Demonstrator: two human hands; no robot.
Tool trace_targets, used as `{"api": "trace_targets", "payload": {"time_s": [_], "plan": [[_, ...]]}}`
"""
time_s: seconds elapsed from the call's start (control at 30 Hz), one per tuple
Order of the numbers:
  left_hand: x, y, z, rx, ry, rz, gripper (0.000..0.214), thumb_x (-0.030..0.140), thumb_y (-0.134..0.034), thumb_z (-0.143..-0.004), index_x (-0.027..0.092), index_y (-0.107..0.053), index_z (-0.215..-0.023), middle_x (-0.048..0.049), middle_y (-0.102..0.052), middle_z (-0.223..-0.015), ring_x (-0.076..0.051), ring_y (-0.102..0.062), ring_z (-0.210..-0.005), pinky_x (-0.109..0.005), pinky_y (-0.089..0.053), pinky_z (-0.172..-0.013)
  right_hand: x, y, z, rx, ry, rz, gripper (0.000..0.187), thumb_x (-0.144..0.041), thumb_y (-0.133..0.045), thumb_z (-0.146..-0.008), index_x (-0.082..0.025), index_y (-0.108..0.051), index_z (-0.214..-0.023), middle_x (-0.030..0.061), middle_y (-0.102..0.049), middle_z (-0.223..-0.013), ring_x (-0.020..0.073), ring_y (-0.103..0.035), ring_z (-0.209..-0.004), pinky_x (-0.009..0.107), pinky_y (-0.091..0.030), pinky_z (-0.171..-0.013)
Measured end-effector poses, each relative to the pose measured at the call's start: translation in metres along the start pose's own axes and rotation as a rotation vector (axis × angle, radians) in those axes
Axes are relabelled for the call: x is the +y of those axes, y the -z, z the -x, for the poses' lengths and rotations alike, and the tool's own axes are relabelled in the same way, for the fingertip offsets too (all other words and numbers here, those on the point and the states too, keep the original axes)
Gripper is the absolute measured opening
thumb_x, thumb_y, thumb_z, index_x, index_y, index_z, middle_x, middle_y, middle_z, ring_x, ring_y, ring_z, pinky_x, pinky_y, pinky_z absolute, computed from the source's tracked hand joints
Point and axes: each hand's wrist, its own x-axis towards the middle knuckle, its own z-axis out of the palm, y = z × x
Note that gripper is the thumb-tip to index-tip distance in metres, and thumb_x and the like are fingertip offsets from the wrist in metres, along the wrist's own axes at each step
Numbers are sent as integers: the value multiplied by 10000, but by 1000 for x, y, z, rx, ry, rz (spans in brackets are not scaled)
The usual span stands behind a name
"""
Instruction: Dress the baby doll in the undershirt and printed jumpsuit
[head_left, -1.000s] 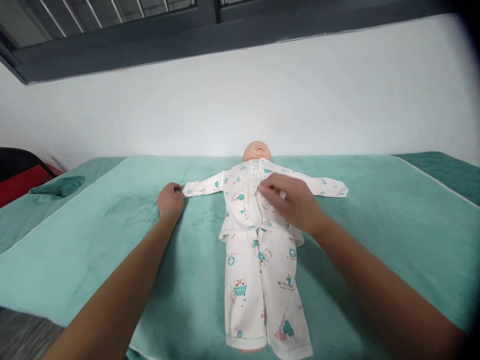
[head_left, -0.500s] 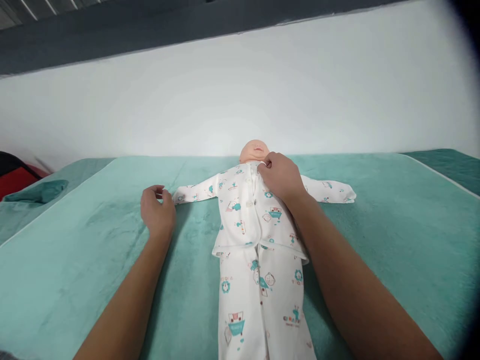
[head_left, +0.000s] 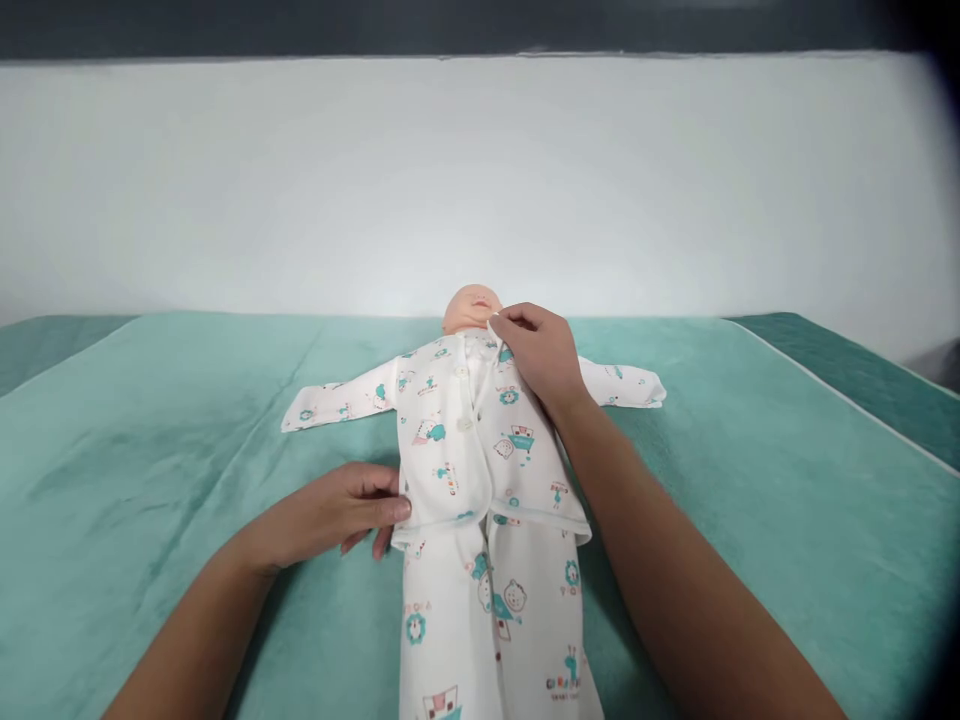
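A baby doll [head_left: 466, 308] lies on its back with its arms out, dressed in a white printed baby shirt [head_left: 442, 430] and matching pants [head_left: 442, 620]. At the neck, my right hand [head_left: 544, 355] pinches the edge of the shirt's collar and lifts it slightly. My left hand [head_left: 341, 515] is at the shirt's side near the hem, with the thumb over the cloth edge and the index finger partly hidden behind it. Its other fingers hang loosely below. Down the shirt front, the two panels overlap. The doll's feet are out of view.
A pale green plush cover [head_left: 187, 430] lies under the doll. Darker green cloth with a light border [head_left: 847, 370] shows at the right. Behind the doll rises a white wall [head_left: 300, 190] with a dark band along its top.
My left hand has moved from beside the doll's sleeve cuff to the shirt's side by the hem. My right hand stays at the collar, now raising its edge. The view has levelled and shifted.
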Motion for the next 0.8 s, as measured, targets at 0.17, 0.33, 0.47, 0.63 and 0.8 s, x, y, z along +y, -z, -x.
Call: {"api": "trace_targets", "payload": {"time_s": [0.17,0.33,0.47,0.63,0.8], "plan": [[0,7,10,-130,-46,103,303,435,-645,-832,187,-616,-659,2,-576,-560,-119,-508,-515,-247,-405,-540,1,-5,2,-25,-10,5,137,-314,-585,-791,-215,-663,-737,-4,-622,-741,146,-536,-719,310,-435,-719],[-4,16,13,141,-164,234,388,516,-585,-866,168,-642,-705,-27,-570,-587,-120,-510,-472,-244,-346,-425,6,-5,0,-51,-28,-53,151,-319,-587,-780,-212,-679,-727,-10,-629,-738,151,-551,-728,298,-435,-717],[21,16,-3,649,-265,374,321,493,-620,-849,178,-644,-790,-35,-608,-677,-150,-569,-607,-263,-462,-533,7,-5,-2,-94,-32,-97,176,-340,-592,-783,-213,-711,-762,-8,-671,-780,166,-590,-773,298,-446,-747],[80,14,-52,1106,-259,251,274,442,-713,-752,217,-727,-908,-37,-715,-950,-185,-615,-821,-291,-485,-731,7,-5,0,-106,-32,-114,181,-348,-609,-791,-225,-741,-806,-3,-716,-845,180,-625,-826,305,-458,-775],[111,12,-105,1056,-241,-27,213,385,-633,-789,203,-741,-814,-62,-735,-885,-208,-628,-801,-322,-454,-756,9,-4,0,-84,-13,-114,192,-350,-617,-799,-228,-760,-839,12,-751,-896,200,-657,-869,322,-476,-820]]}}
